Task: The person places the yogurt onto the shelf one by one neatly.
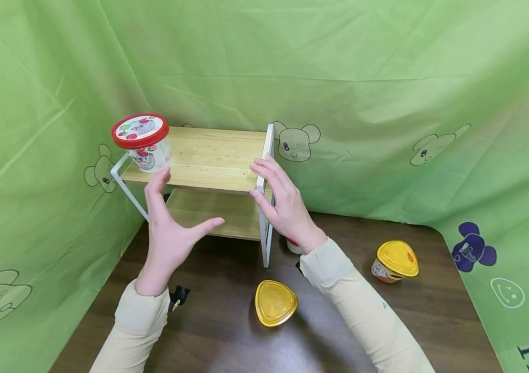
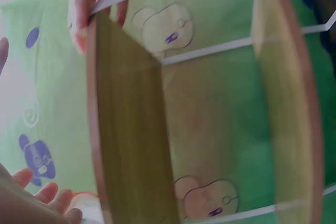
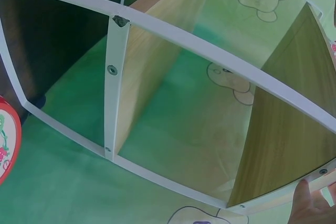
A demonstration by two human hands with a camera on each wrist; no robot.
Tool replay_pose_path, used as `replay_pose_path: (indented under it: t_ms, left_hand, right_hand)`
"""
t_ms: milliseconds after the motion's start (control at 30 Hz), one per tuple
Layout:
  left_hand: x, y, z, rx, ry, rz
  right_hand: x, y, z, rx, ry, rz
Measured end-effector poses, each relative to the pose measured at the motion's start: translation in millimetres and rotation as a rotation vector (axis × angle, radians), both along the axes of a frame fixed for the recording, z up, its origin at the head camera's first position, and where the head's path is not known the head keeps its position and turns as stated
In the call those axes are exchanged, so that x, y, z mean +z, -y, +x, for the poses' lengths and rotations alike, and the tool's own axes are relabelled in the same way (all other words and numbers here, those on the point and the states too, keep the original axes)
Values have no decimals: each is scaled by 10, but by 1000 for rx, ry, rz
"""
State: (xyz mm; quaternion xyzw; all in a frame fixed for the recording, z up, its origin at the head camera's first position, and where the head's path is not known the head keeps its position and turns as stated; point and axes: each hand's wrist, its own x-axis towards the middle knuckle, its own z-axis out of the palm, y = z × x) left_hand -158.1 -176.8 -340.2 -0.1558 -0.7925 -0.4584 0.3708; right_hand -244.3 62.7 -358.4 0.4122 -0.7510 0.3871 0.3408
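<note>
A two-tier wooden shelf (image 1: 219, 158) with a white metal frame stands on the dark table. On its top board, at the left end, sits a white tub with a red lid (image 1: 140, 132). My left hand (image 1: 171, 233) is just in front of this tub, thumb spread wide and fingers extended; the left wrist view shows its fingers beside the tub (image 2: 89, 207). At the other end, my right hand (image 1: 287, 204) rests against the upper right corner of the frame (image 3: 268, 77), fingers over the top and thumb near the front edge. Neither hand encloses anything.
A yellow triangular-lidded cup (image 1: 275, 303) stands on the table in front of the shelf, and another yellow-lidded cup (image 1: 395, 261) farther right. Partly hidden behind my right wrist is a second red-lidded tub (image 1: 294, 247). Green printed cloth (image 1: 362, 77) hangs around the table.
</note>
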Motion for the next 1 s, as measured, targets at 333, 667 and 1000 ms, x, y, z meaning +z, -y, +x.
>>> replay_pose_path:
  t_ms: [333,667,1000]
  left_hand:
    - [-303,-102,85,-59,81,-2]
    - [-557,-247,222,-96,153,-3]
    - [-806,-304,304,-116,251,-32]
  right_hand:
    - [-7,1,-10,7,8,0]
    - [-2,2,-7,2,2,1]
    - [1,5,-5,5,-7,-1]
